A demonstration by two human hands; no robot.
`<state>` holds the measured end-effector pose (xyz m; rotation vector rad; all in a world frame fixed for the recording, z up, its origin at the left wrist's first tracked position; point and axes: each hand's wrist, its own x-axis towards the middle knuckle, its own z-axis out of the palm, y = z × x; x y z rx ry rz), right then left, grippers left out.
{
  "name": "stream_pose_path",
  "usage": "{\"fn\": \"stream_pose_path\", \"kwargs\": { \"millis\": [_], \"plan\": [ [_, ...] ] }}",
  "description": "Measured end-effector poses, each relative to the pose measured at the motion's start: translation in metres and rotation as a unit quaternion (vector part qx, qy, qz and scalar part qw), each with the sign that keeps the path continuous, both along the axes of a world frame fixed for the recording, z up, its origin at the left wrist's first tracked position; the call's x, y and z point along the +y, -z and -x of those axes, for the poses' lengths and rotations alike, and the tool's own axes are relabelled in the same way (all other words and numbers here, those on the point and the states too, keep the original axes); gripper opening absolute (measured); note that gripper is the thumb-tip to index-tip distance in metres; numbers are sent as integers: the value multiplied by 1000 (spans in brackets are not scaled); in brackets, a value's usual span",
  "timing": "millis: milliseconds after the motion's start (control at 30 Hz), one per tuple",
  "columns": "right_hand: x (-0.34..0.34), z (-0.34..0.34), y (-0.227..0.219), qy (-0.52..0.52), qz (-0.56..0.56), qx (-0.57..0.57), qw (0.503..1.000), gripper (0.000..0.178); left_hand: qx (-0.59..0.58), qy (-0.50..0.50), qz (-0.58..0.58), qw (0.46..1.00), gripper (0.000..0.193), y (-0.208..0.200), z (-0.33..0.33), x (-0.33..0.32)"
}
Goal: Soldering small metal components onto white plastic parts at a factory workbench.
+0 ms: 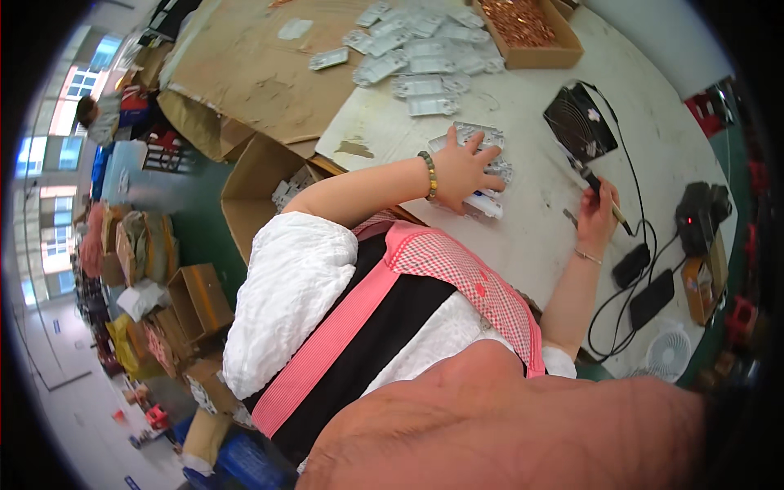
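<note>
My left hand (464,169), with a beaded bracelet at its wrist, lies with fingers spread over a small group of white plastic casings (482,133). One casing (487,206) sticks out beneath the palm, and the hand hides part of the group. In my right hand (599,219) is a soldering iron (591,178), its slim handle gripped by the fingers. The iron's front end points toward a black square fan unit (581,122), apart from the casings.
More white casings (429,64) are piled at the far side, beside a cardboard box (543,55) of copper-coloured parts. A black powered unit (697,216), looping cables, black adapters (652,300) and a small white fan (669,353) are at the right. An open carton (253,192) stands left.
</note>
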<state>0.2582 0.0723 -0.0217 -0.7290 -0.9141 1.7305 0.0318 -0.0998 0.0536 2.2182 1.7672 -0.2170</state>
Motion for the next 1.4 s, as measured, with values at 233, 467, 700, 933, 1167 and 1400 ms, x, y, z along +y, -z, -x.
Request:
{"fn": "stream_pose_path", "kwargs": {
  "millis": [233, 467, 700, 933, 1167, 1400],
  "plan": [
    [-1, -2, 2, -15, -3, 0, 1000, 22, -2, -119, 1, 993, 57, 3, 32, -38],
    [-3, -2, -2, -26, -9, -20, 999, 26, 2, -194, -8, 981, 57, -1, 55, -77],
    [0, -5, 3, -38, -5, -15, 999, 25, 23, -306, 12, 952, 62, 3, 94, -101],
    [3, -6, 7, -33, -6, -10, 999, 24, -66, -448, -2, 892, 67, 24, 181, -158],
    [4, -7, 8, -46, -17, 3, 999, 25, -24, -612, 114, 782, 72, 45, 233, -274],
    [6, -7, 12, -36, -23, 4, 999, 23, 31, -633, -98, 767, 69, 56, 231, -241]
  ]
}}
